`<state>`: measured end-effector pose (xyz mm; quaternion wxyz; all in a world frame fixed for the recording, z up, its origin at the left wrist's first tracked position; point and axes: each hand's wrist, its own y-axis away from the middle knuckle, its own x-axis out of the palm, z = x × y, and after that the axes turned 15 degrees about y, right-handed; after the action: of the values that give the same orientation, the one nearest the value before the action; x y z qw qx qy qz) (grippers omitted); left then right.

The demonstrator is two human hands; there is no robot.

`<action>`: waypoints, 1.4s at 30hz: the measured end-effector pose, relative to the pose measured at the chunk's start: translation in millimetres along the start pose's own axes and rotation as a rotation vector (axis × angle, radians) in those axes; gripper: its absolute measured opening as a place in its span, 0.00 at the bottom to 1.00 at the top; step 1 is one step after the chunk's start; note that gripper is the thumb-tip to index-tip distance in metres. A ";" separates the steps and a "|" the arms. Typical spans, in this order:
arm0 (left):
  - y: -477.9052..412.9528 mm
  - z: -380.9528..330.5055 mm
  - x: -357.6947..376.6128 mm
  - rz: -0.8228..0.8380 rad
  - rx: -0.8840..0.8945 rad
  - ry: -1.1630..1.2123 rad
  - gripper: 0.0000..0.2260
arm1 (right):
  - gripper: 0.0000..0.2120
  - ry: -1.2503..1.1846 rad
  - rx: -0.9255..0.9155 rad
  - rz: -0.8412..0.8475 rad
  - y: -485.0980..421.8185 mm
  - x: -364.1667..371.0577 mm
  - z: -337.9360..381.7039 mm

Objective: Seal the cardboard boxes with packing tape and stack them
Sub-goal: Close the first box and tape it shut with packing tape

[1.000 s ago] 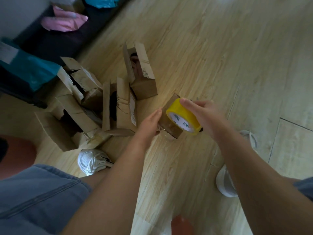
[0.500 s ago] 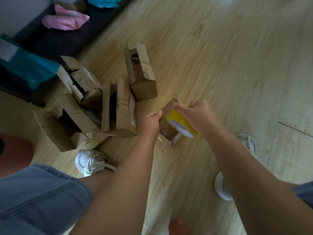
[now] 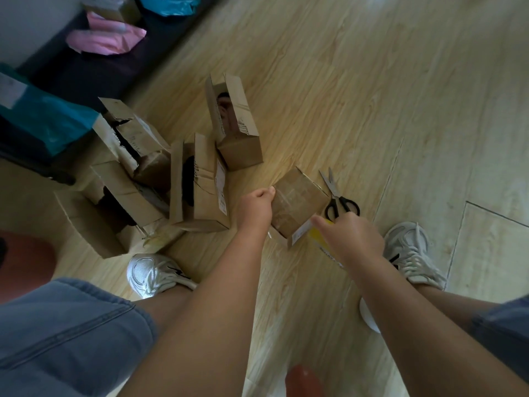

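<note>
Teal bag (image 3: pixel 45 121): far to the left of the fingers of both hands, at the edge of the picture.
Pink bag (image 3: pixel 106 41): far up and left of the fingers, on a dark low surface.
Open boxes (image 3: pixel 197 181): four cardboard boxes with their flaps open stand together on the floor (image 3: pixel 372 81). The nearest one is just left of the left hand's knuckles, and the others are further left and behind it.
Left shoe (image 3: pixel 154 273): white, below the open boxes, nearer to the person than the left fingers.
Left hand (image 3: pixel 256 207): the fingers are curled tight together. They hold the left side of the small box, and the thumb tip touches its upper left edge.
Small box (image 3: pixel 297 202): on the floor between the fingers of the two hands, tilted. A shiny strip of clear tape runs across its top face, and one flap sticks out at the near side.
Tape roll (image 3: pixel 320 237): yellow, mostly hidden under the right fingers, close to the box's near right corner.
Scissors (image 3: pixel 339 200): black handles, lying on the floor just beyond the right fingers, beside the box.
Right hand (image 3: pixel 353 239): the fingers are curled round the tape roll, and the index finger reaches toward the box flap.
Right shoe (image 3: pixel 412 253): white, just to the right of the right hand.
</note>
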<state>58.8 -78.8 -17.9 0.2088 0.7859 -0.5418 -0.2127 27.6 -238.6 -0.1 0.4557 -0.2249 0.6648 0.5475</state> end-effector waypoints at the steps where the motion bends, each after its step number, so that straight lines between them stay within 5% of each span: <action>1: 0.2 -0.8 0.2 0.009 0.014 -0.027 0.15 | 0.28 -0.001 -0.005 -0.010 -0.5 3.4 0.1; 8: 11.2 19.1 6.9 0.102 0.513 -0.851 0.23 | 0.30 -0.065 -0.014 0.011 -5.3 17.1 -9.4; 12: 19.8 36.6 5.6 0.248 0.571 -1.118 0.27 | 0.27 -0.118 -0.033 0.038 -3.4 20.2 -9.0; 27: 24.0 39.2 -4.6 0.310 0.583 -1.103 0.26 | 0.29 -0.182 -0.049 0.079 -9.4 15.0 -4.7; 33: 21.8 25.2 -14.0 0.288 0.536 -1.134 0.35 | 0.30 -0.196 -0.057 0.127 -14.2 11.4 -0.9; 42: 5.0 -1.2 -28.2 0.286 0.333 -0.776 0.40 | 0.21 -0.547 -0.277 0.229 -10.5 17.2 -7.1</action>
<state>46.5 -53.8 -11.1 -0.1121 0.5881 -0.7100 -0.3707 25.2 -244.9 -20.4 0.5180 -0.0533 0.4579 0.7205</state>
